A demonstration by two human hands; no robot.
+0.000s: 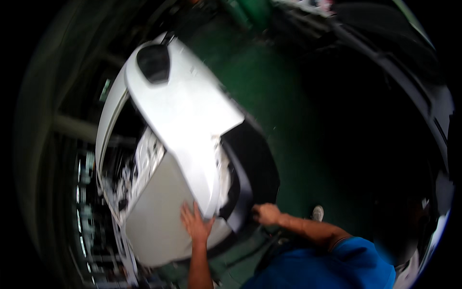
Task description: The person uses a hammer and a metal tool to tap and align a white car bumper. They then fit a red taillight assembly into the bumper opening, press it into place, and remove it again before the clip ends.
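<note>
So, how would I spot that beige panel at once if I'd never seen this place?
Start with the big white vehicle body left of centre. Follow it down to its lower end, where the spread left hand lies over a broad panel. Its dull greyish beige sets it apart from the bright white bodywork above and the black section to the right.

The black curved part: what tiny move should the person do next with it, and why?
Maybe the right hand should gently feel along the edge of the black curved part. That hand is curled at its lower end, while the left hand is spread on the pale grey panel. I can't tell whether the right hand grips anything, so going gently seems wise.
</note>
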